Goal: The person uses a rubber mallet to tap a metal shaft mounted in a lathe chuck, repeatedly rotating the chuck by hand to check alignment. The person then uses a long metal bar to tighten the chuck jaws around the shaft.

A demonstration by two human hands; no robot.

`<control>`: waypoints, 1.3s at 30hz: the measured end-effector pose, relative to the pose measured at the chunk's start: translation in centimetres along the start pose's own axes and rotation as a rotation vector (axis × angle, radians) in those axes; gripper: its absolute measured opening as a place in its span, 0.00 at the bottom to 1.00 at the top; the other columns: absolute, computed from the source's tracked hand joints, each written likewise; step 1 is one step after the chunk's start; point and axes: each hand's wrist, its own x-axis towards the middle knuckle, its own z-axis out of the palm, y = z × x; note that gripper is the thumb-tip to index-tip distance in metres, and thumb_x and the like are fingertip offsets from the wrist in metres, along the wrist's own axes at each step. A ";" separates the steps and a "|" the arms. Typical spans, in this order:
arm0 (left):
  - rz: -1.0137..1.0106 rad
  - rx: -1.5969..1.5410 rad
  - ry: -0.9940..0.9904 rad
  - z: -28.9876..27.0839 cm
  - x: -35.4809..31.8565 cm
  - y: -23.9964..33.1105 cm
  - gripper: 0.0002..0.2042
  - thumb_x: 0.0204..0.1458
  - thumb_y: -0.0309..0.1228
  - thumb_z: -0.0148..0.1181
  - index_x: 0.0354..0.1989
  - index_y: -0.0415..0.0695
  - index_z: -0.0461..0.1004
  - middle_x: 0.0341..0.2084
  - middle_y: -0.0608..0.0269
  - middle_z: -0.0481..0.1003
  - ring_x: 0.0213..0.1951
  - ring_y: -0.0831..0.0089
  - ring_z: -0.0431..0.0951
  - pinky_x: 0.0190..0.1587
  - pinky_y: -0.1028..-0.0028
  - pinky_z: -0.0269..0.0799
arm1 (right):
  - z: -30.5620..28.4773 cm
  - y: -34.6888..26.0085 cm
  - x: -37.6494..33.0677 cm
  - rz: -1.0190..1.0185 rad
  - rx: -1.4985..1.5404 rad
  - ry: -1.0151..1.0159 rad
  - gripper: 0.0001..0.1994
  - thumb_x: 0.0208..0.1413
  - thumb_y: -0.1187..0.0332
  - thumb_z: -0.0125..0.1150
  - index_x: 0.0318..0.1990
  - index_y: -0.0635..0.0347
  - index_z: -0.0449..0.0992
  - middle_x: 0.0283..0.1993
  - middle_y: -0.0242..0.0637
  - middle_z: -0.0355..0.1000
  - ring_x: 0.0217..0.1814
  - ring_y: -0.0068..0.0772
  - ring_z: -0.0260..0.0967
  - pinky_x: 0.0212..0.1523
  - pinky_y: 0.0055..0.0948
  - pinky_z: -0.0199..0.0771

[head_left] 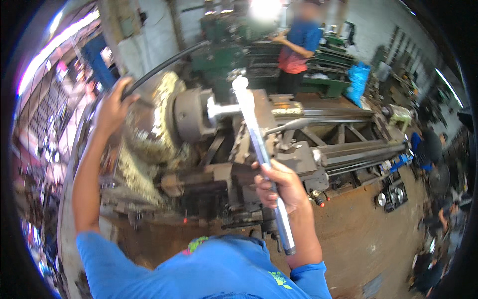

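My right hand (282, 185) is closed around a long chrome ratchet wrench (260, 144), gripping it below the middle. The wrench slants upward, its rounded head in front of the lathe's chuck area and its dark-capped end near my right forearm. Behind it stands a metal lathe (303, 164) with a dark round chuck (191, 114) on the left. A bright, shiny workpiece (223, 110) sticks out from the chuck, partly hidden by the wrench. My left hand (113, 107) is raised by the headstock (158, 117), its fingers curled around a black curved hose or rod (169, 61).
Across the lathe, a person in a blue and red shirt (300, 42) stands by green machinery (323, 60). A blue plastic bag (357, 82) sits near them. Red-tipped levers (318, 199) project from the lathe's front. A dark tray with round metal parts (392, 197) rests at right.
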 end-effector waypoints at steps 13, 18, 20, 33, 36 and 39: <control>0.028 0.118 -0.278 10.6 -0.1 2.7 0.25 0.57 0.55 0.60 0.60 0.61 0.71 0.33 0.49 0.82 0.35 0.45 0.82 0.35 0.52 0.77 | -3.1 1.4 -8.0 -0.220 -0.275 0.332 0.14 0.67 0.65 0.55 0.55 0.59 0.65 0.22 0.29 0.61 0.12 0.18 0.56 0.10 0.22 0.59; 0.242 0.027 -0.254 10.8 -1.1 2.0 0.22 0.52 0.47 0.66 0.55 0.55 0.75 0.34 0.54 0.81 0.36 0.51 0.82 0.35 0.55 0.77 | -4.7 1.9 -9.2 -0.264 -0.282 0.461 0.14 0.64 0.66 0.62 0.51 0.56 0.65 0.23 0.28 0.63 0.14 0.19 0.59 0.12 0.22 0.61; 0.503 0.024 -0.246 10.6 -1.0 1.8 0.19 0.48 0.41 0.69 0.49 0.51 0.77 0.33 0.58 0.78 0.36 0.54 0.80 0.37 0.58 0.76 | -5.3 1.8 -8.9 -0.313 -0.397 0.499 0.14 0.64 0.66 0.61 0.51 0.56 0.65 0.23 0.28 0.63 0.14 0.19 0.59 0.12 0.22 0.62; 0.380 0.106 -0.085 13.0 0.2 1.3 0.21 0.45 0.49 0.70 0.21 0.45 0.71 0.15 0.53 0.72 0.21 0.50 0.74 0.29 0.57 0.70 | -5.8 -5.5 -7.4 -0.608 -1.544 0.875 0.16 0.49 0.71 0.73 0.44 0.60 0.75 0.24 0.42 0.72 0.25 0.40 0.71 0.31 0.35 0.71; 0.276 0.111 -0.122 13.5 1.5 0.7 0.21 0.47 0.52 0.68 0.22 0.45 0.73 0.16 0.51 0.74 0.23 0.49 0.77 0.29 0.56 0.71 | -6.0 -6.7 -6.2 -0.650 -1.679 0.841 0.16 0.48 0.70 0.74 0.43 0.60 0.76 0.25 0.44 0.73 0.26 0.45 0.72 0.32 0.37 0.71; 0.154 0.056 -0.083 14.3 3.9 0.2 0.23 0.48 0.55 0.67 0.25 0.44 0.77 0.16 0.46 0.74 0.24 0.44 0.77 0.30 0.53 0.71 | -6.1 -7.5 -5.0 -0.635 -1.706 0.780 0.16 0.47 0.68 0.75 0.43 0.59 0.76 0.27 0.45 0.74 0.28 0.50 0.73 0.33 0.38 0.71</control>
